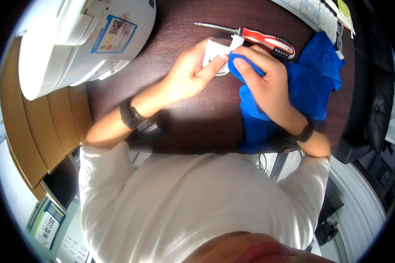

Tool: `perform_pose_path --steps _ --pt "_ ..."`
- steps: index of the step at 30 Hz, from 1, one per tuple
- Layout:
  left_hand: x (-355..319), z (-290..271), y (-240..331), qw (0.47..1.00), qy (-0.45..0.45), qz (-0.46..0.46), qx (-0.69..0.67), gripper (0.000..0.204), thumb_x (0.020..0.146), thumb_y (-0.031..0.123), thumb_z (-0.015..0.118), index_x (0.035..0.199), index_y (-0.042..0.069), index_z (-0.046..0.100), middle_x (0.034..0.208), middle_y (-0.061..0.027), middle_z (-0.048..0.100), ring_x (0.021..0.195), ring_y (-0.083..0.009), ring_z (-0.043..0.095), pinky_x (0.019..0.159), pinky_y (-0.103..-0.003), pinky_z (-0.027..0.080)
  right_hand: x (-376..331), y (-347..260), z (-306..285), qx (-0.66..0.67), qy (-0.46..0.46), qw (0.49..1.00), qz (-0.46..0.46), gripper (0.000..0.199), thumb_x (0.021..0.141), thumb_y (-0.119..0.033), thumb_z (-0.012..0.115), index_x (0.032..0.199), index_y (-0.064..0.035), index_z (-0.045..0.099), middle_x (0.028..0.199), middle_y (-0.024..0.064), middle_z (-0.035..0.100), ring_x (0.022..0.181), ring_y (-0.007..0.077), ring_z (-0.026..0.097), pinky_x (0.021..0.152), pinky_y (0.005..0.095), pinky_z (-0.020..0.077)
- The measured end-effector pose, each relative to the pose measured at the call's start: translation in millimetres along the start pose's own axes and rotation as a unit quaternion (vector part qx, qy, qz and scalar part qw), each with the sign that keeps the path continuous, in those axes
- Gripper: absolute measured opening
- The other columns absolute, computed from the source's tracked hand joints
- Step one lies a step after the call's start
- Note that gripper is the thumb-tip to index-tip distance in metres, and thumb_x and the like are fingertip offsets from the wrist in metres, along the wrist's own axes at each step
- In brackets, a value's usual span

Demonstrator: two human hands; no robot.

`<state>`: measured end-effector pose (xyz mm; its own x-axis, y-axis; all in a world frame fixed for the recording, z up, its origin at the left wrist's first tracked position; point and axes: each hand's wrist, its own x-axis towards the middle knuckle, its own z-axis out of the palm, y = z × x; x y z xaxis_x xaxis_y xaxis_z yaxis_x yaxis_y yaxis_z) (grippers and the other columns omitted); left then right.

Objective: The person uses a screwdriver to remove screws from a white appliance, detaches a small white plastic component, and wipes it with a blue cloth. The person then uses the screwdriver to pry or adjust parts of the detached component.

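My left hand (188, 70) is closed around a small white plastic part (214, 49) with a hollow, cup-like shape and a short tab at its upper right; its exact kind does not show. In my right hand (267, 76) a corner of a blue cloth (309, 85) is pinched and pressed against the part's right side. The rest of that cloth spreads over the table under and to the right of my right forearm. Just beyond both hands lies a screwdriver (265, 40) with a red, white and black handle, its metal shaft pointing left.
A large white rounded appliance (87, 48) with a blue-edged label stands at the left on the dark brown table (193, 127). At the far right are a white keyboard (309, 13) and a cable (339, 37). Brown cardboard (39, 118) stands beyond the table's left edge.
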<state>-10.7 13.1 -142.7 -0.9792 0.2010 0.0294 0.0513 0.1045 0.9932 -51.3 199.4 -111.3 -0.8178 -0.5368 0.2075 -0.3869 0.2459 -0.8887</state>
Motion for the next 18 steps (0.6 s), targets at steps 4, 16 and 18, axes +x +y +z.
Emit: perform_pose_path --steps 4,16,18 --pt "-5 -5 -1 0.997 0.02 0.069 0.01 0.022 0.098 0.019 0.056 0.113 0.002 0.057 0.088 -0.0053 0.065 0.081 -0.0089 0.059 0.071 -0.026 0.049 0 -5 0 0.069 -0.015 0.997 0.038 0.018 0.092 -0.011 0.061 0.101 0.0036 0.064 0.088 0.0084 0.065 0.079 0.0132 0.061 0.072 0.0263 0.0474" --pt "-8 -12 4 0.986 -0.017 -0.034 -0.16 0.026 0.099 0.021 0.055 0.116 0.001 0.057 0.101 -0.0041 0.067 0.095 -0.0095 0.062 0.082 -0.025 0.051 -3 -5 -6 0.164 0.018 0.978 0.129 0.022 0.094 -0.016 0.06 0.104 0.0026 0.066 0.095 0.0055 0.067 0.086 0.0095 0.061 0.079 0.0239 0.0476" --pt "-8 -13 5 0.984 -0.022 -0.043 -0.173 0.026 0.099 0.021 0.056 0.116 0.001 0.058 0.101 -0.0041 0.067 0.095 -0.0095 0.062 0.081 -0.025 0.051 -3 -5 -6 0.117 0.027 0.989 0.083 0.019 0.092 -0.014 0.061 0.101 0.0021 0.066 0.092 0.0066 0.067 0.084 0.0114 0.062 0.078 0.0249 0.0479"
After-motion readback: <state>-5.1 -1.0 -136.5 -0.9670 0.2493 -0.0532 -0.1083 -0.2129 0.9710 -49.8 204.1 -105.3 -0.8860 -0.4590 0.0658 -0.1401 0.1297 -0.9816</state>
